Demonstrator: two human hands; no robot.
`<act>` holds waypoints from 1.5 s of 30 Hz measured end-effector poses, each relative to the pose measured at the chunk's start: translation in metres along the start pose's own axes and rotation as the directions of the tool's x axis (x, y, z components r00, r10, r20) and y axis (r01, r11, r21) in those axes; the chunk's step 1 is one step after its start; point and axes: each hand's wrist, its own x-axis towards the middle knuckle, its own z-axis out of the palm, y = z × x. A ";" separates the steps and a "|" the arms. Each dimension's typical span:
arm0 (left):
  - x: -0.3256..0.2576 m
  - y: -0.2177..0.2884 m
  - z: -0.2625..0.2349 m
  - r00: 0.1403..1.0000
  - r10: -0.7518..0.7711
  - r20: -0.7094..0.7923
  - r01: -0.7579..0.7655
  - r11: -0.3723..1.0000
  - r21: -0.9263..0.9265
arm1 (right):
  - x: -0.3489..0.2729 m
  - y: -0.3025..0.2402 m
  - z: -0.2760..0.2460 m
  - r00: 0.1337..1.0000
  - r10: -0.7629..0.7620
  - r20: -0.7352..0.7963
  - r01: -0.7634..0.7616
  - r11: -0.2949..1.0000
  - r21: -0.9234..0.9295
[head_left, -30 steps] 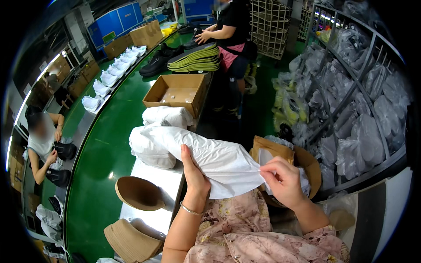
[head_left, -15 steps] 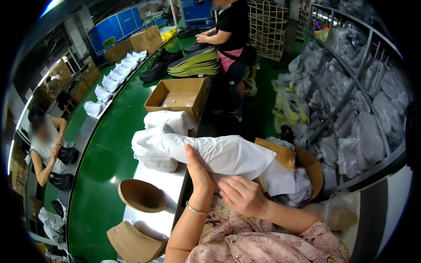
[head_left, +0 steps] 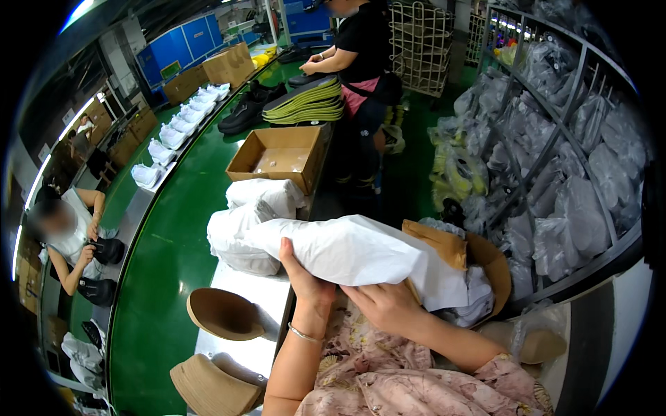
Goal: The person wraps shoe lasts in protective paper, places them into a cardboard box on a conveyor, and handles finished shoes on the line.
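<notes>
Head view: white bundle [head_left: 341, 251]
Left hand [head_left: 307, 283]: clamped on bundle, likely steadying
Right hand [head_left: 387, 305]: against underside, likely supporting; grip unclear

White bundle [head_left: 350, 249], pink floral garment [head_left: 409, 392]

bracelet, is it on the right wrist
No, the silver bracelet circles the wrist of the left hand, which holds the white paper bundle.
</notes>
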 end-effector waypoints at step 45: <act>0.006 0.009 -0.005 0.954 0.091 0.287 -0.008 0.961 -0.276 | 0.040 -0.024 0.017 0.601 0.486 0.634 0.066 -0.821 0.566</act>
